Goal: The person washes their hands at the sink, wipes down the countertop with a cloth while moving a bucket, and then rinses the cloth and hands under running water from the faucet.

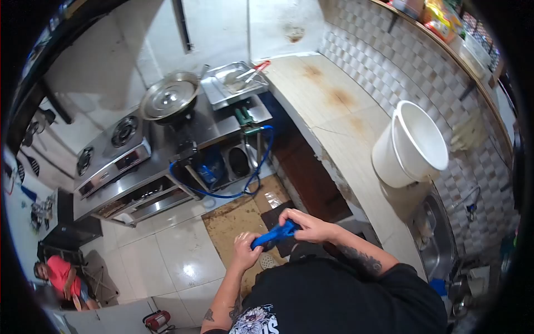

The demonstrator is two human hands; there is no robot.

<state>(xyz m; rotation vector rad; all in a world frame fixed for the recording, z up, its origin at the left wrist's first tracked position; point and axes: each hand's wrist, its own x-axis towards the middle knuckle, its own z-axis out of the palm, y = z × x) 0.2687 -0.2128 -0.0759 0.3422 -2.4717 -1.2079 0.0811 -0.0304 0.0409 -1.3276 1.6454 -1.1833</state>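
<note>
Two hands hold a twisted blue cloth (273, 234) up in front of the black shirt (345, 289).

The left hand (246, 248) is closed on one end of the cloth, and the right hand (309, 226) is closed on the other end. The cloth is above the floor (183, 261), where a brown mat (227, 222) lies. To the right, a big white bucket (392, 158) stands on the long bench (325, 106), near the sink (445, 239). Past the hands, a blue hose (225, 196) hangs in a loop. Farther back are a round pan with a lid (169, 97) and a stove (119, 149). A person in a red shirt (58, 274) sits far to the left.
</note>
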